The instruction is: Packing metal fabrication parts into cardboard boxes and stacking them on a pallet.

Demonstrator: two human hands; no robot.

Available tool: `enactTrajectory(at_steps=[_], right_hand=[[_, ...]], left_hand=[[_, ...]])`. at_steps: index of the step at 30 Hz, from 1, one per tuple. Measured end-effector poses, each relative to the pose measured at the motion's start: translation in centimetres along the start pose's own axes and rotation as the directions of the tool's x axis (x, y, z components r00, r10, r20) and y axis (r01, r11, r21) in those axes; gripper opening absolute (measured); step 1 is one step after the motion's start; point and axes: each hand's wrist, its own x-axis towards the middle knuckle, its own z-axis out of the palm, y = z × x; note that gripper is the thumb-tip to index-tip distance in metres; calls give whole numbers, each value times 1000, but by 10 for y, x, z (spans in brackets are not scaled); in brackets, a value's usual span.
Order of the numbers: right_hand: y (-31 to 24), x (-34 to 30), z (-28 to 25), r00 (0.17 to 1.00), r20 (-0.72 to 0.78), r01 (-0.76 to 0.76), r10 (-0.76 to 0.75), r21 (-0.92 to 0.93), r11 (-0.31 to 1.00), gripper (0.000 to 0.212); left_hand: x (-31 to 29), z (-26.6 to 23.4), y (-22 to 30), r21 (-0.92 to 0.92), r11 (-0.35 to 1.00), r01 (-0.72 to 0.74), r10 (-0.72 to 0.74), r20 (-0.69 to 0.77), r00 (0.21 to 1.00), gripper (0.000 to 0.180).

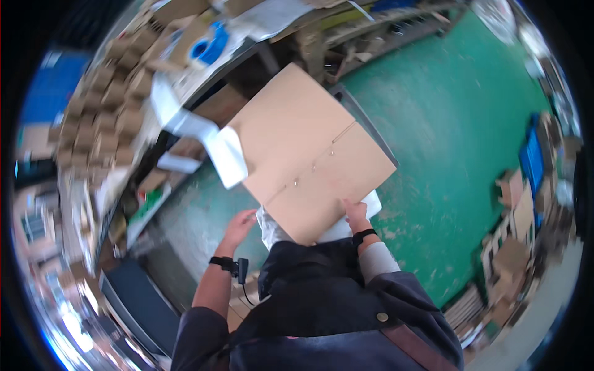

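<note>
A large flat brown cardboard piece (303, 130) lies in front of my body, tilted in the view. A thin line with several small shiny bits (313, 167) runs across its top. My right hand (357, 215) is closed on its near right edge, with a finger on the top face. My left hand (239, 227) is off the near left corner, beside a crumpled white sheet (271, 229); its fingers look stretched out and empty, though blurred. A bent white strip (201, 131), smeared by motion, reaches from the bench to the cardboard's left edge.
At the left, a workbench (238, 62) carries many small stacked cartons (105, 117) and a blue tape dispenser (209, 46). A dark box-like object (139, 306) stands at lower left. Across the green floor (433, 136), cartons, pallets and a blue sheet (532, 161) line the right side.
</note>
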Motion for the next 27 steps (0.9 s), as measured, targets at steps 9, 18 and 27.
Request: enactTrajectory(at_steps=[9, 18, 27], right_hand=[[-17, -57, 38, 921, -381, 303, -85, 561, 770, 51], [-89, -307, -15, 559, -710, 780, -429, 274, 563, 42], [-55, -327, -47, 569, -605, 751, -557, 107, 652, 36]], left_hand=[[163, -121, 15, 926, 293, -238, 116, 212, 970, 67], [220, -200, 58, 794, 555, -246, 97, 232, 968, 63], [176, -269, 338, -864, 421, -278, 798, 207, 567, 84]])
